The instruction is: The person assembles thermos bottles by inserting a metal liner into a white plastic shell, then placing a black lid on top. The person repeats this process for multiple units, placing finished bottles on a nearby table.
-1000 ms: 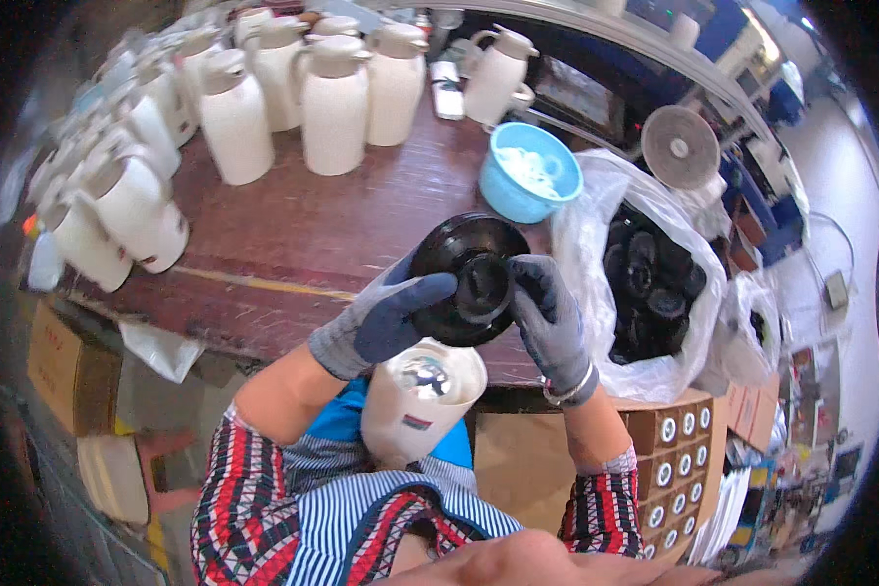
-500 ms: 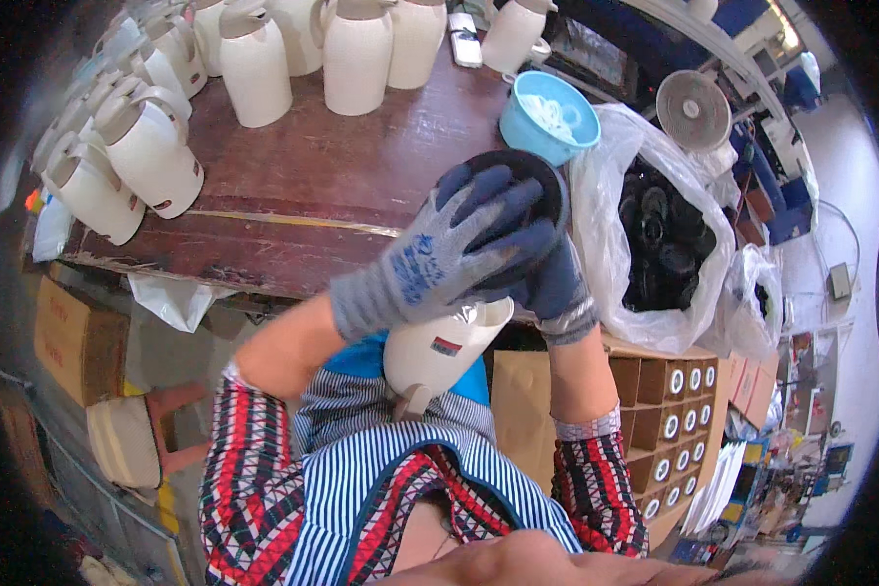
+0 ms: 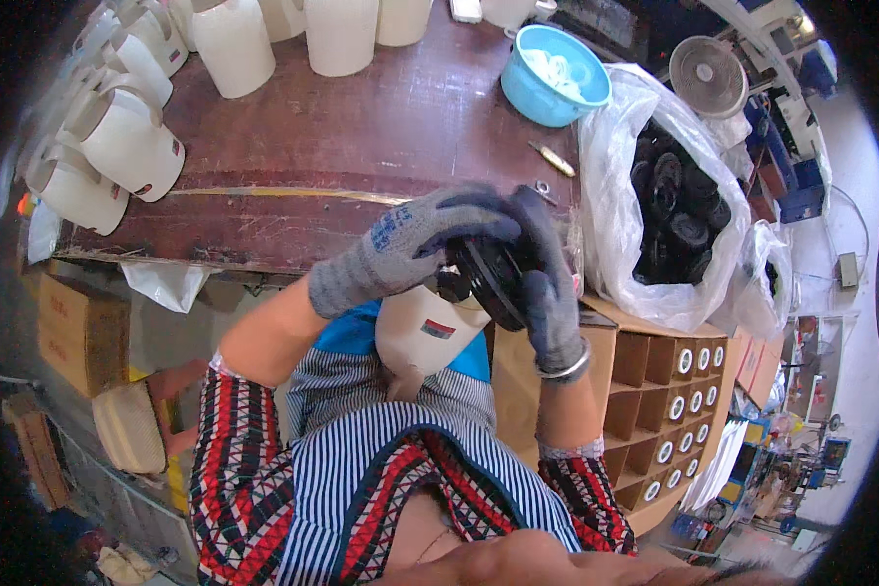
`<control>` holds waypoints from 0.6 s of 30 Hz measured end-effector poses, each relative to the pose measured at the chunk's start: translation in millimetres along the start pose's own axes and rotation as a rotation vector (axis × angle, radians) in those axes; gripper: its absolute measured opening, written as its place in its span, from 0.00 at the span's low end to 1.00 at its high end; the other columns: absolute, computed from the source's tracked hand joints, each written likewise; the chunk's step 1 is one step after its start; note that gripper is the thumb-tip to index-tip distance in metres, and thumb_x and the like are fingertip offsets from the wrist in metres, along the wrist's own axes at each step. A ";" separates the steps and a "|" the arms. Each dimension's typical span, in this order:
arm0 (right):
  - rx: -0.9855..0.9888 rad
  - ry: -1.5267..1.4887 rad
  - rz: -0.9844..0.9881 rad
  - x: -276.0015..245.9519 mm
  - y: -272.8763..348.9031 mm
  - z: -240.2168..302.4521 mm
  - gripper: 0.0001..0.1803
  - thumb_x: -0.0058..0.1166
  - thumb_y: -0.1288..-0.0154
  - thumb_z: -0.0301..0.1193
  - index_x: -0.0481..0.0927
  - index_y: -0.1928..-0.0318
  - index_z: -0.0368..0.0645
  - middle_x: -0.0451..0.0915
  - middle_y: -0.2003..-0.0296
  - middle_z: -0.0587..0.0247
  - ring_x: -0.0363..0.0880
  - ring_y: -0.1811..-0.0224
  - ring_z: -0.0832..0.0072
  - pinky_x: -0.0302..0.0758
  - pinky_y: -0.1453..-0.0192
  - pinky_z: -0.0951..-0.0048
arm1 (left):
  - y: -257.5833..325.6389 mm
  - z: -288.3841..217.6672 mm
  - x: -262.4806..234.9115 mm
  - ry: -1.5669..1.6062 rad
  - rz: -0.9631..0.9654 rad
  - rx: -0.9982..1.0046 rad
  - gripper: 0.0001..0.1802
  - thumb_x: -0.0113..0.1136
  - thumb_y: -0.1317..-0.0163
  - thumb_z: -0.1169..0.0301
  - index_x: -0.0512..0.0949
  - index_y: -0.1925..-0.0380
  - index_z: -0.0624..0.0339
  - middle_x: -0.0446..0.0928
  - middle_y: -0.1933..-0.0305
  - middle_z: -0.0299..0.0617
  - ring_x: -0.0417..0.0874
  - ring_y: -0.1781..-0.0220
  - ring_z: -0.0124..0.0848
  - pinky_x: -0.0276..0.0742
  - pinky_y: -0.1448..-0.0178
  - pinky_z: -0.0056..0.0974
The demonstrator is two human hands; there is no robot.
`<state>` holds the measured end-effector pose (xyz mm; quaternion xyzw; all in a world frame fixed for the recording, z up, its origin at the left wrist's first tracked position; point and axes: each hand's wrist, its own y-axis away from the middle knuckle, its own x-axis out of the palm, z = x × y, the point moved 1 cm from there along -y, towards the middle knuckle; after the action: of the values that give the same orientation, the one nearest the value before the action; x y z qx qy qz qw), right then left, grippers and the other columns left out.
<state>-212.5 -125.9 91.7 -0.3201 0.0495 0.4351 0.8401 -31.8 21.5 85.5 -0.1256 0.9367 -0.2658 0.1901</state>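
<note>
Both my hands wear grey gloves with dark blue fingers. Between them, over the table's near edge, they hold a round black plastic disc (image 3: 493, 278), tilted nearly on edge, with a dark knob-like part on its left side. My left hand (image 3: 420, 239) is closed on its upper left side, some fingers blurred. My right hand (image 3: 550, 293) grips its right rim, the fingers partly hidden. Just below, a cream jug (image 3: 422, 330) with a small dark label rests in my lap, its narrow end toward me. The disc overlaps its far end, so I cannot tell if they touch.
Several cream jugs (image 3: 132, 145) stand along the table's (image 3: 361, 137) left and far sides. At the right are a blue basin (image 3: 557, 98) with white rings, a pen-like tool (image 3: 554, 158), and a plastic bag (image 3: 606, 264) of black discs. A divided carton (image 3: 627, 415) sits beside my right arm.
The black disc has turned from broad face up to nearly edge-on and come lower, toward the jug. My hands have shifted around it. The view has moved, uncovering the pen-like tool.
</note>
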 end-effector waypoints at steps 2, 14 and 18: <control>-0.019 0.049 0.020 1.7 7.1 -11.7 0.35 0.41 0.19 0.52 0.71 0.29 0.35 0.66 0.25 0.45 0.64 0.23 0.53 0.57 0.19 0.55 | -0.4 5.2 1.7 0.008 -0.029 -0.079 0.27 0.58 0.39 0.62 0.81 0.39 0.54 0.76 0.33 0.53 0.70 0.24 0.53 0.65 0.22 0.52; 0.339 -0.560 -0.140 21.5 10.8 -34.7 0.39 0.39 0.21 0.60 0.83 0.47 0.32 0.71 0.30 0.41 0.72 0.29 0.54 0.68 0.25 0.57 | 15.3 11.7 -2.4 0.023 0.034 0.021 0.29 0.66 0.36 0.62 0.77 0.34 0.52 0.67 0.24 0.51 0.59 0.19 0.55 0.49 0.17 0.59; 0.239 -0.462 -0.031 33.3 19.6 -48.1 0.42 0.36 0.21 0.63 0.82 0.48 0.32 0.74 0.33 0.40 0.74 0.32 0.53 0.69 0.26 0.56 | 34.0 23.7 -3.2 0.044 0.064 -0.047 0.27 0.65 0.33 0.57 0.79 0.36 0.51 0.69 0.25 0.50 0.62 0.21 0.53 0.49 0.17 0.58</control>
<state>-197.6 -122.4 32.0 -0.1114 -0.0975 0.4750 0.8675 -23.5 40.0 49.2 -0.0939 0.9502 -0.2404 0.1748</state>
